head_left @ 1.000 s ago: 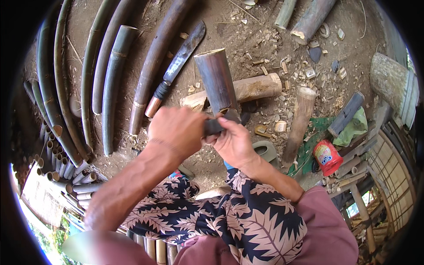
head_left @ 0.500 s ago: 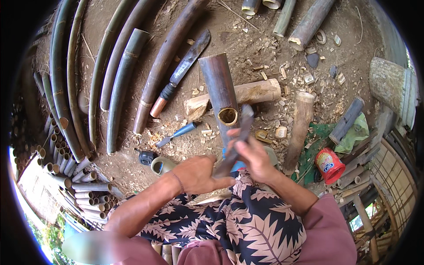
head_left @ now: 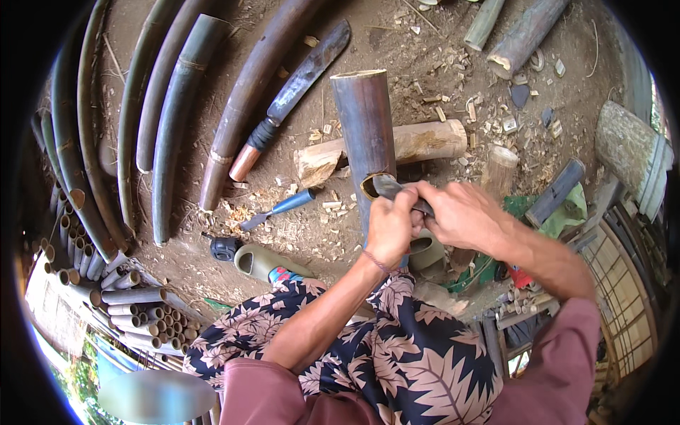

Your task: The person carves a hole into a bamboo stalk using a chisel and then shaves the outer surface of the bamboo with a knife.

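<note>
A dark bamboo tube point(head_left: 363, 120) stands out in front of me, its lower part between my legs, with a hole cut in its side near my hands. Both hands are closed round a dark, flat metal blade point(head_left: 389, 187), and its rounded tip lies in that hole. My left hand point(head_left: 391, 228) grips it close to the tube. From the right, my right hand point(head_left: 460, 216) wraps the other end, so the handle is hidden. A short log point(head_left: 428, 142) lies crosswise on the ground behind the tube.
A large knife point(head_left: 294, 95) and a blue-handled chisel point(head_left: 287, 203) lie on the ground to the left. Long bamboo poles point(head_left: 244, 113) lie beyond them. A cut bamboo piece point(head_left: 556, 191) is at right, and stacked bamboo tubes point(head_left: 138, 312) are at lower left. Wood chips litter the soil.
The blade's tip has come down into the tube's hole. My left hand has moved right and up onto the blade; my right hand has shifted right. The view has shifted too.
</note>
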The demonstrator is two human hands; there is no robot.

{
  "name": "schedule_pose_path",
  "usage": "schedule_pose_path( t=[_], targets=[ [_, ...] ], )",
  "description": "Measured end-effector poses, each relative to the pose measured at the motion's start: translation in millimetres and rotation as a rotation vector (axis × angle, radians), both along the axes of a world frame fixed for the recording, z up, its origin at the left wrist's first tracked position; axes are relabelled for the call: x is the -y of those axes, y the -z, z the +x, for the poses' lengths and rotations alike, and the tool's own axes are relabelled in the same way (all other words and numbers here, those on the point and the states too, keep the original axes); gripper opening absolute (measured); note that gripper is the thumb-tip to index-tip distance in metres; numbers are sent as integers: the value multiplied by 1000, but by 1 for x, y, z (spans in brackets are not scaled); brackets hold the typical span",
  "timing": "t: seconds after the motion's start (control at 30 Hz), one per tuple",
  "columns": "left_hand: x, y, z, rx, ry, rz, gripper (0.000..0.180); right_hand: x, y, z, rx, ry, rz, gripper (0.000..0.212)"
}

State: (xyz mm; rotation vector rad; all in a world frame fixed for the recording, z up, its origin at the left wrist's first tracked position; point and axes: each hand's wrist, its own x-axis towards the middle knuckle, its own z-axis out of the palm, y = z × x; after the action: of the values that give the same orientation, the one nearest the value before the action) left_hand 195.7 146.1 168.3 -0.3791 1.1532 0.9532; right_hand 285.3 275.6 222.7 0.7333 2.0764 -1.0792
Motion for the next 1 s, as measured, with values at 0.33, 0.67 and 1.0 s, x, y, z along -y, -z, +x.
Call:
schedule_pose_path(
  t=[0.33, 0.67, 1.0],
  targets=[
    [4, -7, -3, 358, -640, 58, 24, -15, -4, -43, -115, -410, 76, 33],
    [5, -8, -17, 241, -395, 57, 24, -23, -7, -41, -91, -256, -74, 20],
    [10, -12, 29, 673, -673, 95, 38, -28, -5, -32, -120, -771, 113, 22]
  ],
)
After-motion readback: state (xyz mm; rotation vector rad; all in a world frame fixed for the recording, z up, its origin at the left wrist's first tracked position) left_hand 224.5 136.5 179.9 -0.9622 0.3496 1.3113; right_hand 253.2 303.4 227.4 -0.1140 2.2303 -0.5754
